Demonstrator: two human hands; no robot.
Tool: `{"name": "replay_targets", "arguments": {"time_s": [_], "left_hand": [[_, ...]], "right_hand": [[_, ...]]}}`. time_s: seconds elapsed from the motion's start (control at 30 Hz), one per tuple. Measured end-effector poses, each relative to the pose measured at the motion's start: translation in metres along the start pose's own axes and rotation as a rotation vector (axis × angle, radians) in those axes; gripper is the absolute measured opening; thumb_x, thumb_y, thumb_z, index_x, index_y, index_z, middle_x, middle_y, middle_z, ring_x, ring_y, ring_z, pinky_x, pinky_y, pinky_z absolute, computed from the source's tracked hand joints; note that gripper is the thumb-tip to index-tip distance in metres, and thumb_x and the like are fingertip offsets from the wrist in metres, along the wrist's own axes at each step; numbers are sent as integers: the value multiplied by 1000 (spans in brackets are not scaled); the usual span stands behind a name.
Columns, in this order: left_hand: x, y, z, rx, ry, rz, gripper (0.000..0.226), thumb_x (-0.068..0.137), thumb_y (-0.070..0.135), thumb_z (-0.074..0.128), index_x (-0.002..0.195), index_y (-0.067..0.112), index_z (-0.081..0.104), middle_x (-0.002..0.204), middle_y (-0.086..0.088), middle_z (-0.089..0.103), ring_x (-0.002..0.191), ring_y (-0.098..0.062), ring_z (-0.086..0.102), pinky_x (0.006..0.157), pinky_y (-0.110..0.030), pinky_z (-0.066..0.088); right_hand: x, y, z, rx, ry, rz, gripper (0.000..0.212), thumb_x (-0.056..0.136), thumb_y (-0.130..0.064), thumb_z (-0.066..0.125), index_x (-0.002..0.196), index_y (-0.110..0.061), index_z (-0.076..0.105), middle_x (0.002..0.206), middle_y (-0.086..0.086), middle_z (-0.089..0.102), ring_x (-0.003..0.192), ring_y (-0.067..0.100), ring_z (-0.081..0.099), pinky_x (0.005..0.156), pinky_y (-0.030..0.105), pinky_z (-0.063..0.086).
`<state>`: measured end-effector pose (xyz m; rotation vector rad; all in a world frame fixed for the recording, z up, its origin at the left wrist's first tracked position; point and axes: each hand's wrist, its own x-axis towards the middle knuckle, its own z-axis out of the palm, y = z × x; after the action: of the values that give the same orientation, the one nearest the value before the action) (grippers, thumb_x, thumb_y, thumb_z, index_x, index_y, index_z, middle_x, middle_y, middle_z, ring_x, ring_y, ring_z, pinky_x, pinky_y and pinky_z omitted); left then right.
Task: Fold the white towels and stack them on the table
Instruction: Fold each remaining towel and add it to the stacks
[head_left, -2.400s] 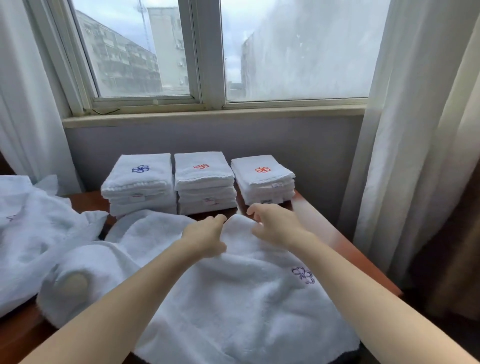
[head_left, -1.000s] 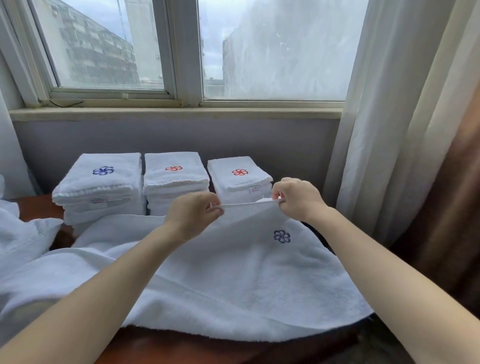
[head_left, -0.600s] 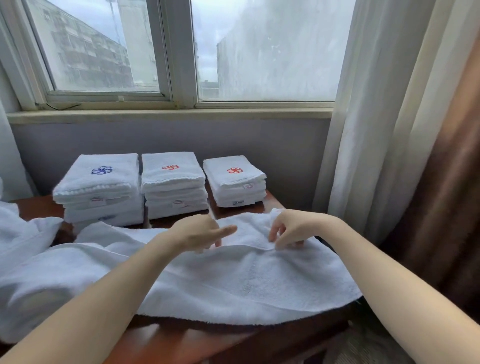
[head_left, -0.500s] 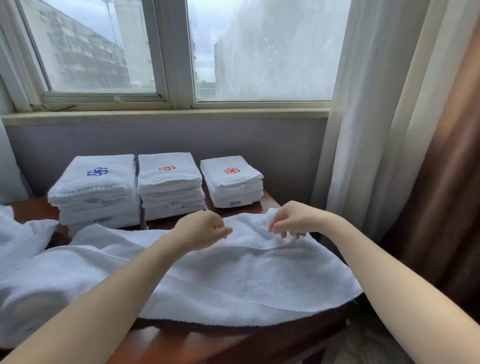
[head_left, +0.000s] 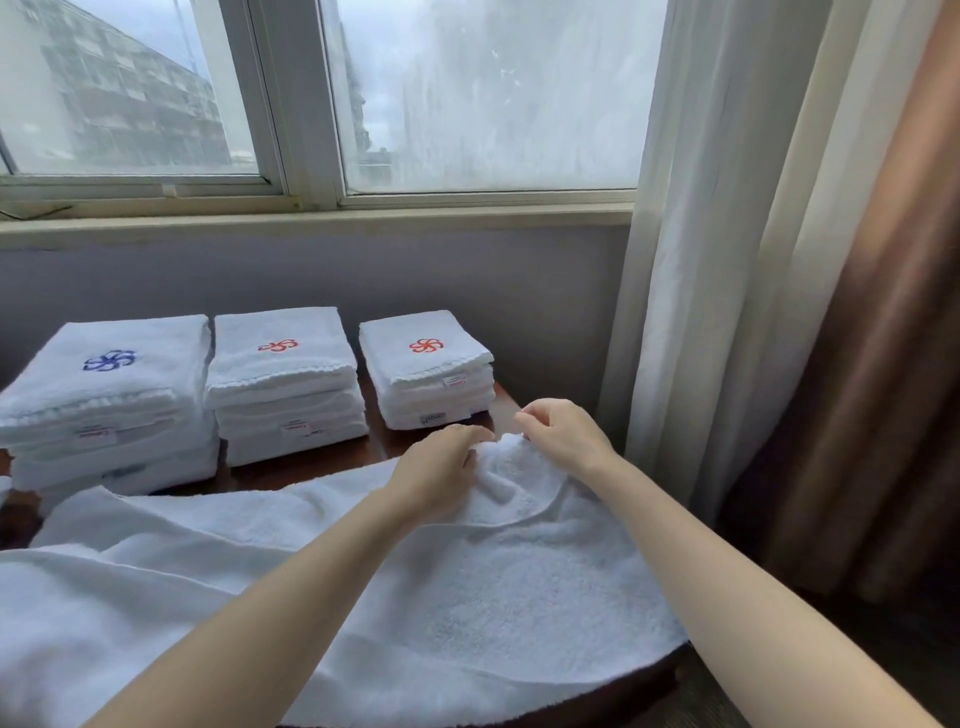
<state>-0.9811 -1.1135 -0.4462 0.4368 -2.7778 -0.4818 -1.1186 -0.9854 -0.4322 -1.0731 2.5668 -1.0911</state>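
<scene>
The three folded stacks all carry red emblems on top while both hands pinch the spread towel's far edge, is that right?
No: the head view shows a blue emblem on the left stack; the middle stack and right stack show red. The left hand and right hand do pinch the far edge of the spread towel.

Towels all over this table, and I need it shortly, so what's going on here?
A person is folding white towels. Their left hand and right hand both pinch the bunched far edge of a large unfolded towel spread across the table; it is not yet folded. Behind it, below the window, three finished stacks stand side by side: the left stack with a blue emblem on top, the middle stack and right stack with red ones.
</scene>
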Motion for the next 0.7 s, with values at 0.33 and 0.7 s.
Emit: {"name": "replay_targets", "arguments": {"time_s": [0.33, 0.7], "left_hand": [[-3, -10, 25, -65, 160, -78, 34, 104, 25, 35, 122, 23, 63, 117, 3, 60, 113, -18, 49, 97, -35, 40], [-12, -3, 14, -89, 366, -173, 29, 105, 22, 36, 95, 13, 61, 93, 0, 56, 91, -24, 52, 80, -35, 39]], "right_hand": [[10, -21, 8, -439, -143, 113, 46, 76, -66, 56, 65, -22, 49, 67, -8, 53, 62, 13, 50, 54, 26, 33], [-7, -15, -21, 682, 135, 283, 28, 84, -22, 61, 78, 6, 59, 75, 6, 43, 69, 20, 38, 56, 28, 32]]}}
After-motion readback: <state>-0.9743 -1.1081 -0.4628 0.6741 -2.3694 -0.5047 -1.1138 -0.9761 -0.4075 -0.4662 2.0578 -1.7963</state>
